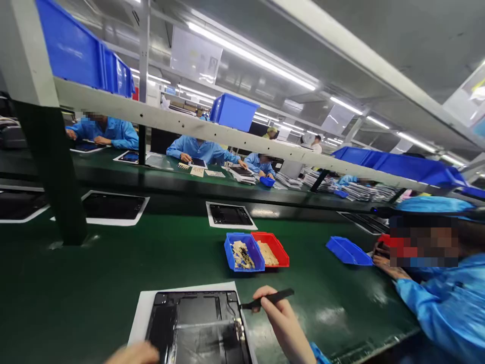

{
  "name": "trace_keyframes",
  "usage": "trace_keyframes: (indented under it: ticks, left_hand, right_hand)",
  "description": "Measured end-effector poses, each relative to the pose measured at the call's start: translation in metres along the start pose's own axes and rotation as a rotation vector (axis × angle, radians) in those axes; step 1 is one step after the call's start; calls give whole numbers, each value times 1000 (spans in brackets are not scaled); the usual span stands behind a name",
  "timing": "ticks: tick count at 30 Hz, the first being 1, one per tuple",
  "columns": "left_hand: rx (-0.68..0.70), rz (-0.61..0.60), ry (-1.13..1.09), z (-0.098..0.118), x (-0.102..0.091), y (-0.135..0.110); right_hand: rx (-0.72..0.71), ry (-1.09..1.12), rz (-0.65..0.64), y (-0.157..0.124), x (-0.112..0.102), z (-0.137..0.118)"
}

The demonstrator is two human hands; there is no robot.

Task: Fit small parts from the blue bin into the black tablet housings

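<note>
My right hand (276, 312) pinches black tweezers (265, 300), with their tip at the upper right edge of an opened tablet (200, 306). The tablet's black housing lies on a white sheet (146, 308), with its inner parts showing and a clear film over its lower middle. My left hand (134, 353) is at the bottom edge of the view, by the tablet's left side; its fingers are blurred and partly cut off. Beyond the tablet stand a blue bin (231, 253) holding small pale and dark pieces and a red bin (282, 253) holding pale pieces.
Other opened tablets, such as one in the middle (229, 215), lie on white sheets along the green bench (94, 288). A co-worker in a blue smock (447, 303) sits at right beside another blue bin (348, 251). A dark post (53, 172) rises at left.
</note>
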State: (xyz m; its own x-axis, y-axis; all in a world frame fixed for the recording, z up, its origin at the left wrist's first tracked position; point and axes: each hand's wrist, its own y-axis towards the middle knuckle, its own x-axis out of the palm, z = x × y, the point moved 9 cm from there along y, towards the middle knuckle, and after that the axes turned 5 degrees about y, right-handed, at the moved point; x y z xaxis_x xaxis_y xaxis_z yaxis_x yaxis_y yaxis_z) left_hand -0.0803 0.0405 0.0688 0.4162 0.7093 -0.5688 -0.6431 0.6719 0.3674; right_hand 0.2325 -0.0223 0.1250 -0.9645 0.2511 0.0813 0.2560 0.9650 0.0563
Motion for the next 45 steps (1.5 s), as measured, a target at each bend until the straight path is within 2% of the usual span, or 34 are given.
trace_keyframes:
  ticks: [3, 5, 7, 9, 11, 13, 15, 18, 28, 31, 36, 39, 45]
  left_hand:
    - [173, -221, -70, 1, 14, 2]
    - [326, -420, -137, 3, 26, 1]
    - [467, -607, -172, -1, 34, -1]
    - [625, -801, -181, -8, 40, -7]
    - [750, -961, -170, -17, 42, -13]
    - [802, -1042, -151, -25, 42, -15]
    - [806, -1047, -135, -30, 41, -13]
    - [837, -1018, -139, -27, 38, -11]
    - [937, -1013, -140, 6, 53, 2]
    - [918, -979, -201, 2, 43, 7]
    - [895, -975, -180, -15, 27, 14]
    - [887, -1009, -162, -17, 27, 14]
    - [870, -1043, -175, -16, 31, 15]
  right_hand:
    - [-43, 164, -39, 3, 41, -29]
    - [-57, 240, -36, 11, 73, -30]
    - [-13, 299, -30, 24, 104, -10]
    - [73, 327, -32, 38, 130, 24]
    - [142, 334, -21, 50, 146, 60]
    - [179, 331, 0, 58, 153, 90]
    - [202, 319, 10, 62, 154, 110]
    - [214, 274, 10, 63, 150, 122]
    - [171, 187, 5, 65, 147, 111]
    - [170, 118, -44, 59, 152, 110]
    - [143, -139, -201, 46, 170, 111]
    - [111, -205, -235, 44, 176, 112]
    - [157, -227, -239, 45, 176, 122]
